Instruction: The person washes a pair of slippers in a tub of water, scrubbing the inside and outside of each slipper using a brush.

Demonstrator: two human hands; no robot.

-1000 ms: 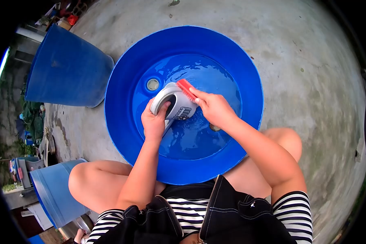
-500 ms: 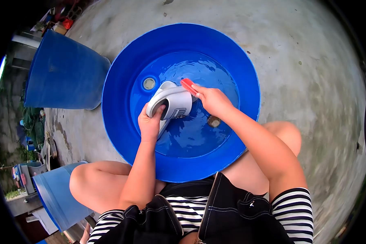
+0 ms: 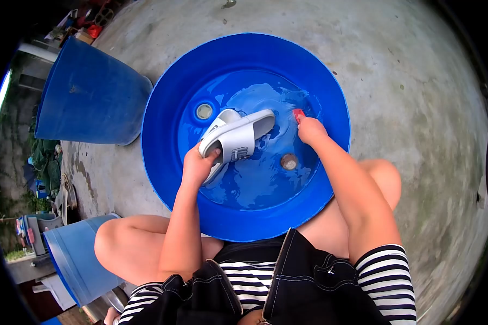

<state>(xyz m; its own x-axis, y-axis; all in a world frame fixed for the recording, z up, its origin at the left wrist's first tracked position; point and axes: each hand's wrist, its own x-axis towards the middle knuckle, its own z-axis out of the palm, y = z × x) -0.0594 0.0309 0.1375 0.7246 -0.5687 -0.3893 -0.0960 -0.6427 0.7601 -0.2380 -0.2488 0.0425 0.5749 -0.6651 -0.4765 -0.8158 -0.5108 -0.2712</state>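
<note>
Pale slipper (image 3: 237, 138) in left hand (image 3: 199, 163), print (image 3: 239, 154) unreadable

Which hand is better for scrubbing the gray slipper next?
Probably the right hand: it holds the red brush, just beside the slipper. The left hand grips the slipper's end, so it seems better for steadying.

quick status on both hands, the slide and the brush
Left hand gripping grey slide over the basin; right hand holding red brush, clear of the slide; nothing visible between them.
</note>
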